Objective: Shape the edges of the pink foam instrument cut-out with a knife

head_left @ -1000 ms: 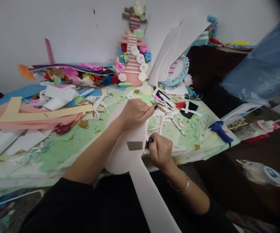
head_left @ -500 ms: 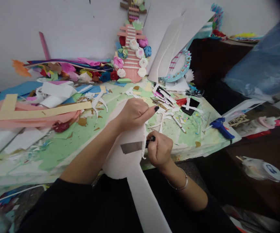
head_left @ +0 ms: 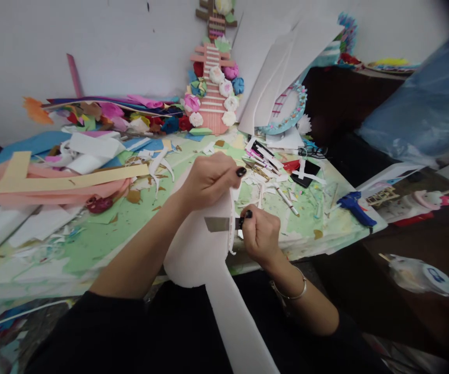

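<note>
A white foam sheet [head_left: 197, 249] shaped like a rounded body with a long neck lies from the table edge down over my lap. My left hand [head_left: 209, 179] is closed on its upper right edge and holds it in place. My right hand [head_left: 259, 234] is closed round a knife handle; the flat metal blade [head_left: 216, 224] points left across the sheet, at its right edge. A thin ragged strip hangs along that cut edge.
The green table [head_left: 103, 234] is littered with paper scraps. Coloured paper strips and sheets [head_left: 53, 176] lie at the left, a paper-flower guitar model [head_left: 212, 88] stands against the wall, white foam sheets [head_left: 275, 72] lean behind it, and a blue glue gun [head_left: 355, 208] lies at the right.
My right hand with the knife has shifted slightly up and right along the sheet's edge. My left hand has curled tighter on the sheet's top.
</note>
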Action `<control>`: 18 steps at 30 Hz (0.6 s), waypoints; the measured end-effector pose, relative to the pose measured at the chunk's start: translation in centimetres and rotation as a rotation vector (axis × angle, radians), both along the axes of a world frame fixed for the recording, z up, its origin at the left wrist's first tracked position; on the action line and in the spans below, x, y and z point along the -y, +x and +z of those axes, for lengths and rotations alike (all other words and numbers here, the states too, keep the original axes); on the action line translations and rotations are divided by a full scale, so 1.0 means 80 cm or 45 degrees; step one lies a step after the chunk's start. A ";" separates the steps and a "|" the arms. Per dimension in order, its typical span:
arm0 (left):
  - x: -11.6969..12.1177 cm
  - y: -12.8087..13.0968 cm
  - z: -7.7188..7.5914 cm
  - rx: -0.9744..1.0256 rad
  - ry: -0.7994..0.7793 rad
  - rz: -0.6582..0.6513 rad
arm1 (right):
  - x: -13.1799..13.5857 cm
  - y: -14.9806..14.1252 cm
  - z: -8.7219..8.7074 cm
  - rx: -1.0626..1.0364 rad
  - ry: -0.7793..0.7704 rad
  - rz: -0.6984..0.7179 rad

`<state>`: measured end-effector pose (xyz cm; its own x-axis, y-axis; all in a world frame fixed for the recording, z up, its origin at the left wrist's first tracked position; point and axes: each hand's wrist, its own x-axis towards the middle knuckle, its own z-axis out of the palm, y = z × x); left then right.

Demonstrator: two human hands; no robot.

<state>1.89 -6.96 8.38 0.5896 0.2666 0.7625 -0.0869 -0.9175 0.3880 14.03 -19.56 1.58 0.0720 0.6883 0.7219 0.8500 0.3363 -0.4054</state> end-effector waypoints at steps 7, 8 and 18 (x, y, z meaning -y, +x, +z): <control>-0.076 -0.032 -0.047 -0.197 -0.487 0.800 | -0.004 -0.002 0.003 0.038 0.043 0.005; -0.082 -0.034 -0.056 -0.284 -0.616 0.861 | -0.004 -0.003 0.003 0.041 0.039 0.006; -0.078 -0.029 -0.070 -0.049 -0.878 0.784 | 0.001 -0.001 0.003 0.026 0.001 -0.052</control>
